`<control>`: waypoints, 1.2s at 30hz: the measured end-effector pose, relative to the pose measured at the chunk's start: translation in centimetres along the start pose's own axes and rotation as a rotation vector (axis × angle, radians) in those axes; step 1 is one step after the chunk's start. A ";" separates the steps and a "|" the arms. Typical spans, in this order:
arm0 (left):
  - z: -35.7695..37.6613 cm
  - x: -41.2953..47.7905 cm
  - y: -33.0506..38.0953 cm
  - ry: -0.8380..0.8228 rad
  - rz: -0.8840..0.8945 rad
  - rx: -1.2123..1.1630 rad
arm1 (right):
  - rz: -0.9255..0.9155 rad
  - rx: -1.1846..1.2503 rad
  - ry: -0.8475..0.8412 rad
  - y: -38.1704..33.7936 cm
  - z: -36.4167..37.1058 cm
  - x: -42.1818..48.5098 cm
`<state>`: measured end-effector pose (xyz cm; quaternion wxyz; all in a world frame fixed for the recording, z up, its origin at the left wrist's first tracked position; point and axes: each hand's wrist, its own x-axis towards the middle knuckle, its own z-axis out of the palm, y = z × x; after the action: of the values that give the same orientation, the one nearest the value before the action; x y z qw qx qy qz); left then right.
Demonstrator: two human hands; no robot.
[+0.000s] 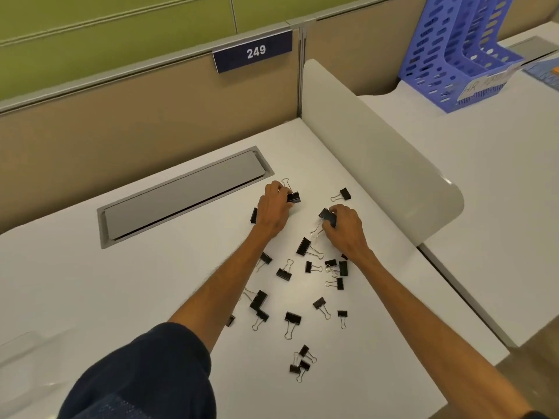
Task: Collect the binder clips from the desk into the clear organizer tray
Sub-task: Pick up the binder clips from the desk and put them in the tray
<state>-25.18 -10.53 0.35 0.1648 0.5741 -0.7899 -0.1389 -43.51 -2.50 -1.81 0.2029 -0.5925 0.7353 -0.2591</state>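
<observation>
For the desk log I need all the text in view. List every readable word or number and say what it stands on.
"249": white digits on the dark blue plate on top of the partition.
"HR A": handwriting on the paper label on the blue file rack; the rest is too blurred to read.
Clips: no text visible.

Stray clip (344, 193) sits just beyond the right hand (344, 228), cable hatch (181, 195) is left of the left hand (273, 208), divider (378, 164) right of the right one. Remaining binder clips (292, 317) lie on the desk (90, 297), nearer me than both hands.
</observation>
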 end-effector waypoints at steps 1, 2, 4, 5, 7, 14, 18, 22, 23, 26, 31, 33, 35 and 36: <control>-0.5 -0.3 -0.2 0.000 0.001 0.005 | -0.011 0.009 0.010 -0.4 -0.4 0.2; -1.0 -0.6 -0.4 0.004 -0.004 0.004 | -0.026 0.019 0.022 -0.9 -0.7 0.3; -2.0 -1.4 -0.8 0.022 -0.028 -0.012 | -0.058 0.047 0.041 -2.3 -1.4 0.1; -2.5 -1.7 -0.9 0.029 -0.040 -0.025 | -0.074 0.060 0.048 -3.0 -1.7 -0.2; -3.7 -2.6 -1.0 0.035 -0.055 -0.045 | -0.114 0.065 0.066 -4.3 -2.1 -0.6; -7.7 -6.7 -2.2 0.110 -0.090 -0.105 | -0.202 0.076 0.028 -9.0 -3.4 -2.1; -10.2 -9.6 -3.5 0.102 -0.140 -0.104 | -0.244 0.079 -0.016 -11.3 -2.7 -3.2; -12.4 -12.9 -5.8 0.117 -0.215 -0.073 | -0.293 0.105 -0.065 -14.1 -0.9 -4.5; -12.9 -13.7 -6.4 0.121 -0.231 -0.063 | -0.306 0.111 -0.076 -14.8 -0.4 -4.9; -14.0 -15.9 -8.4 0.132 -0.286 -0.046 | -0.345 0.110 -0.113 -16.9 1.2 -6.1; -15.8 -19.5 -11.3 0.162 -0.362 -0.015 | -0.391 0.131 -0.180 -20.4 3.6 -7.6; -16.5 -21.1 -12.4 0.170 -0.373 0.011 | -0.406 0.140 -0.195 -21.9 4.7 -8.3; -17.4 -22.7 -13.7 0.177 -0.393 0.023 | -0.422 0.139 -0.215 -23.6 5.8 -9.1; -17.9 -23.5 -14.4 0.180 -0.408 0.024 | -0.429 0.137 -0.226 -24.4 6.4 -9.6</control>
<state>1.47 6.97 8.27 0.1961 0.7339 -0.6413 -0.1080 -18.87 1.93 8.29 0.2637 -0.7450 0.5462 -0.2775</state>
